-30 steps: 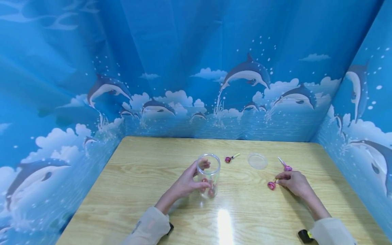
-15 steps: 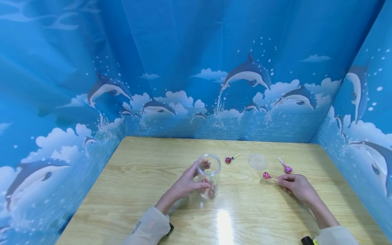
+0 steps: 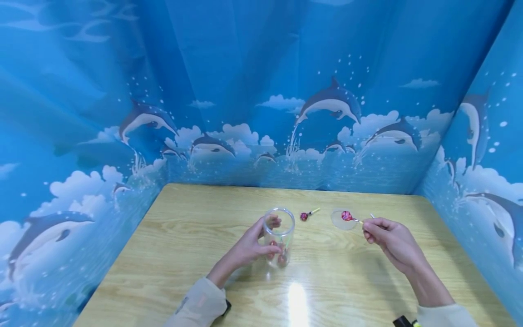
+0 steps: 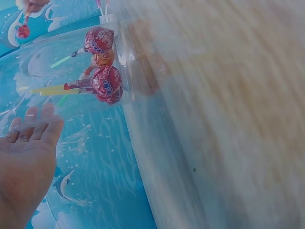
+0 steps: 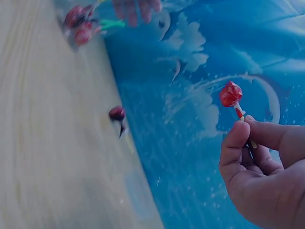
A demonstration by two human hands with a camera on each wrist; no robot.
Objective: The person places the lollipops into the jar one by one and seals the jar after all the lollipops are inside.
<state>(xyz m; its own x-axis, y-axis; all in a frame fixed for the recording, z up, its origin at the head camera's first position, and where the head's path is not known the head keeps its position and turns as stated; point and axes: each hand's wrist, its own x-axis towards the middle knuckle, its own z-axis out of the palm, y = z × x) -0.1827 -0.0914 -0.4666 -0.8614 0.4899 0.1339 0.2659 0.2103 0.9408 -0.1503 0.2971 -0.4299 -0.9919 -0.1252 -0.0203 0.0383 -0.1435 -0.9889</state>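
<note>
A clear plastic jar (image 3: pixel 279 238) stands upright on the table with its mouth uncovered. My left hand (image 3: pixel 251 243) holds it from the left, thumb across the front and fingers behind. Several wrapped lollipops (image 4: pixel 106 86) lie at the bottom of the jar. My right hand (image 3: pixel 392 240) pinches the yellow stick of a red-wrapped lollipop (image 5: pixel 231 94) between thumb and fingertips, raised off the table. In the head view this lollipop's head overlaps the round clear lid (image 3: pixel 339 222). Another lollipop (image 3: pixel 304 216) lies between jar and lid.
The wooden table (image 3: pixel 196 218) meets a blue dolphin-print curtain (image 3: pixel 229 91) at the back and sides. A white stick end (image 3: pixel 372 215) shows beside my right hand, the rest of it hidden. A black object (image 3: pixel 402 321) sits at my right sleeve.
My right hand has lifted the lollipop off the table and swung its head up and leftward, over the lid in view. My left hand and the jar have stayed put.
</note>
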